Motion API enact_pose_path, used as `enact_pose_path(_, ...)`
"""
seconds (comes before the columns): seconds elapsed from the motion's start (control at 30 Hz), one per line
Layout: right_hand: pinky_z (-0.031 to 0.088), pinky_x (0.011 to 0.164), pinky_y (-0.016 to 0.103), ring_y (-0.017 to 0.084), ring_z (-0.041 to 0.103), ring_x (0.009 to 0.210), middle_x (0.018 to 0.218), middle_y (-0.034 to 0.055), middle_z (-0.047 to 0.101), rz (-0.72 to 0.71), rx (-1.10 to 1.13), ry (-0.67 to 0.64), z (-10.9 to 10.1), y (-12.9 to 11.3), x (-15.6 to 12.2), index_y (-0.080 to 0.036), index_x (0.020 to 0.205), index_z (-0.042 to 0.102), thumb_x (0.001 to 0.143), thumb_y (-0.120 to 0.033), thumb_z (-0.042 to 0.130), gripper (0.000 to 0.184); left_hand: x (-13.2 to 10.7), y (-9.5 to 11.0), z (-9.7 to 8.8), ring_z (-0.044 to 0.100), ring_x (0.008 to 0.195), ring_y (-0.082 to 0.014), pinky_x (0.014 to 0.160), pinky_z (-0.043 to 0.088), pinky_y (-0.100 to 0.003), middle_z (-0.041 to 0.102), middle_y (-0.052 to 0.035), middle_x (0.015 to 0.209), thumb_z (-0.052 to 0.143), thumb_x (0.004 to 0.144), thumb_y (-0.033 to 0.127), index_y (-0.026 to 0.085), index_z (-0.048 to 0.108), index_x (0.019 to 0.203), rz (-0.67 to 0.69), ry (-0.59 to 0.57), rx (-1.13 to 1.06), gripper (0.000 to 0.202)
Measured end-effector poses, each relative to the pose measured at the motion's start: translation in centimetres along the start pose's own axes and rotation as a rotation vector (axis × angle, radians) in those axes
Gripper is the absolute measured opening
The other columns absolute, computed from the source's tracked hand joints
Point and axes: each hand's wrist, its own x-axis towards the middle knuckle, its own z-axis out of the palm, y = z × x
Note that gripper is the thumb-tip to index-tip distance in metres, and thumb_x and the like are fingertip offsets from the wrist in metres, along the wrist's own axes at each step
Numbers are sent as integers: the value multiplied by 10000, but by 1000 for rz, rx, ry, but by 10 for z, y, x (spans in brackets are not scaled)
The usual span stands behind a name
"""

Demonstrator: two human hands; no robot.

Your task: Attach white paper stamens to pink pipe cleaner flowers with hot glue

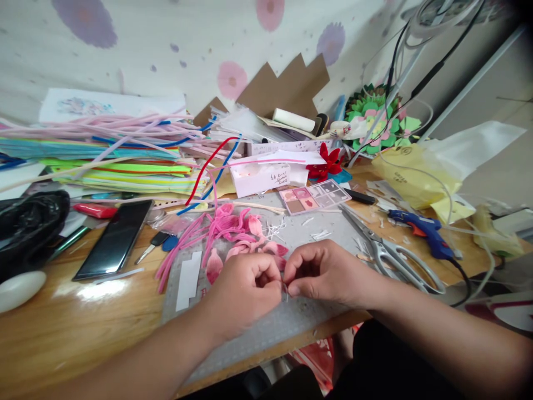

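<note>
A person's two bare hands meet over a grey cutting mat (258,328) at the near edge of a cluttered wooden desk (83,328). The left hand (245,289) and right hand (322,272) are curled almost into fists, knuckles up. Their fingertips touch and pinch together on a tiny thin piece (285,289), held just above the mat. It is too small to identify, though it looks like a short wire stub or the end of a fuzzy stem. Judging by its size, it is very light, bends easily and could slip or kink. It seems best held as here, between thumb and forefinger tips close on either side of the pinch. Just behind the hands lies a loose heap of pink petals (233,233) shaped from fuzzy stems, which look soft and easily crushed. Scissors (391,258) and a blue glue gun (425,230) lie to the right, and a dark phone (114,239) to the left
</note>
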Motion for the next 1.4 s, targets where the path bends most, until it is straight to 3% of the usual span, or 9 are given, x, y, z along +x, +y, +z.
enact_pose_path(0.33,407,567,191,61,514,576,643,-45,601,32,-107,70,7,-5,-1,-141,680,621,658,-127,704,87,1,-4,1,382,494,-88,453,281,-211,443,62,502,470,631,121,185,461,520,40,23,53,128)
enact_pose_path(0.83,482,678,223,83,608,653,706,-8,687,24,18,-74,-10,-1,-2,-136,796,718,737,-147,716,60,-1,-2,0,413,477,-97,437,296,-214,485,54,499,496,648,172,188,499,551,-13,17,28,98)
enact_pose_path(1.4,435,623,172,55,555,622,686,-46,651,-67,-115,30,-1,5,2,-156,730,682,724,-117,691,40,-1,-2,1,397,495,-92,450,291,-216,456,60,511,492,670,145,180,487,538,64,50,93,136)
